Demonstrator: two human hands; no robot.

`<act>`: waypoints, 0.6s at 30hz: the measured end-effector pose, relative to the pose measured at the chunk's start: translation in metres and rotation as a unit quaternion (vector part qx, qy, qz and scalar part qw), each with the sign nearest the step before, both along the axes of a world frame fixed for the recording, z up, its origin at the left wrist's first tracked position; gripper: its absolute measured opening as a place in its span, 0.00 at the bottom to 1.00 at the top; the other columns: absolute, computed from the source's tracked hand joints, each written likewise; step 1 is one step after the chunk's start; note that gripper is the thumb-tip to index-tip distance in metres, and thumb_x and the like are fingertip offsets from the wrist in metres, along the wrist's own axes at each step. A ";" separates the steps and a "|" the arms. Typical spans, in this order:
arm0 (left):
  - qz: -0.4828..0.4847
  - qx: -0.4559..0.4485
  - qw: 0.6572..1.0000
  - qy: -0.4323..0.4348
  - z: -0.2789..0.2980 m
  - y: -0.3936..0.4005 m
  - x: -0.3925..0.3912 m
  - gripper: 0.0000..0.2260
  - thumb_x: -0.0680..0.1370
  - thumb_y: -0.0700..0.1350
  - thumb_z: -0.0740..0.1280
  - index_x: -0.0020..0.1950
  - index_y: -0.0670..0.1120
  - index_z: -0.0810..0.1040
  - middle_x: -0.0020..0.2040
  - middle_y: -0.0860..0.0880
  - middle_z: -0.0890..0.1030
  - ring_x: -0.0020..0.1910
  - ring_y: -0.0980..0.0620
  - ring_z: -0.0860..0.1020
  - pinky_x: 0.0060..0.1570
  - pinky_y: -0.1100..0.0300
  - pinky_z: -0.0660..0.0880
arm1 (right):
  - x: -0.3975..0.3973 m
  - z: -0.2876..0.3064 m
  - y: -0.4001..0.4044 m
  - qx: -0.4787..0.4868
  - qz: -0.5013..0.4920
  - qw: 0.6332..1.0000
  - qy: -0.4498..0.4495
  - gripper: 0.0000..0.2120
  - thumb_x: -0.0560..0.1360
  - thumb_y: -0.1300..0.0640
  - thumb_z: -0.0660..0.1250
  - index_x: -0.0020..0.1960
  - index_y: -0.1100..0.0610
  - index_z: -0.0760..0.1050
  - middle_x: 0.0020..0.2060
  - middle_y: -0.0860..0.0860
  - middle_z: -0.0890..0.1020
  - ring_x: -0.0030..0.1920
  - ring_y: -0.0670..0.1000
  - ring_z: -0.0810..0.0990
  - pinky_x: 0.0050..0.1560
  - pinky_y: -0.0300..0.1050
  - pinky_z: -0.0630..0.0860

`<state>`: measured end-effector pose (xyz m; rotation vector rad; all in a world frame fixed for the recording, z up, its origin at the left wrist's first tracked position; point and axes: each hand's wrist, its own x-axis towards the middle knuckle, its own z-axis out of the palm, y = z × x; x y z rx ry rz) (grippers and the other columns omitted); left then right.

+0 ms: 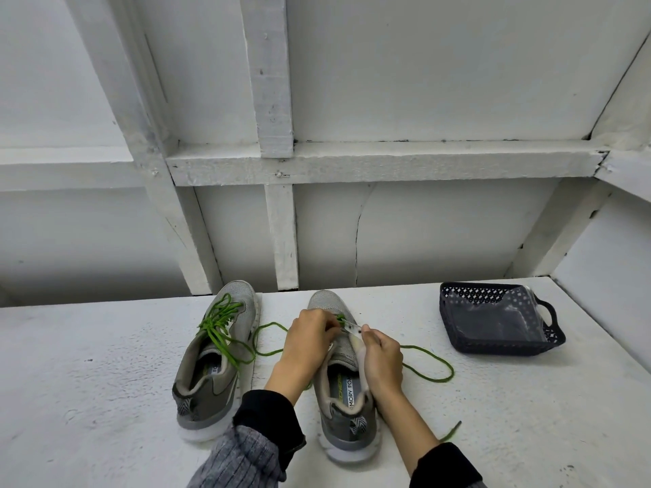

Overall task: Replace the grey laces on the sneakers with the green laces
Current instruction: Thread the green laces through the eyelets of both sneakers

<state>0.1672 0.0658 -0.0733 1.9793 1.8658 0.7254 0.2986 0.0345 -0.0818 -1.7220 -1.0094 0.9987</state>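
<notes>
Two grey sneakers stand on a white table, toes pointing away from me. The left sneaker (215, 361) carries a green lace (218, 325) threaded loosely through its eyelets. Over the right sneaker (343, 392), my left hand (308, 341) pinches a green lace (428, 364) near the lower eyelets. My right hand (382, 361) pinches the shoe's right eyelet flap and pulls it outward. The lace's loose ends trail across the table on both sides of this shoe. My hands hide the lacing beneath them.
A dark perforated plastic basket (458, 325) with a clear bag inside stands at the table's back right. A white framed wall rises behind the table's (105, 399) far edge. Bare white surface lies left of the shoes.
</notes>
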 end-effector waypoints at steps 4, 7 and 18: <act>0.005 -0.009 1.000 -0.014 -0.003 0.001 0.001 0.05 0.77 0.47 0.68 0.49 0.50 0.82 0.47 0.48 0.83 0.48 0.46 0.80 0.47 0.55 0.75 | 0.000 -0.003 0.002 0.001 0.000 1.000 -0.008 0.21 0.80 0.49 0.61 0.29 0.52 0.68 0.26 0.45 0.71 0.33 0.49 0.69 0.37 0.46 0.64; 0.008 -0.029 0.999 -0.039 -0.005 0.000 -0.001 0.05 0.78 0.48 0.67 0.49 0.49 0.81 0.46 0.49 0.83 0.48 0.48 0.79 0.46 0.55 0.76 | 0.000 -0.006 0.002 0.004 0.002 1.000 -0.011 0.18 0.80 0.48 0.61 0.32 0.50 0.72 0.29 0.45 0.75 0.36 0.50 0.71 0.40 0.47 0.66; 0.015 -0.056 0.997 -0.051 -0.005 0.001 0.001 0.05 0.77 0.52 0.68 0.47 0.52 0.81 0.45 0.52 0.83 0.47 0.51 0.80 0.44 0.57 0.75 | 0.000 -0.007 0.004 0.010 0.013 1.000 -0.018 0.19 0.80 0.49 0.61 0.30 0.48 0.69 0.28 0.44 0.72 0.36 0.49 0.69 0.41 0.47 0.65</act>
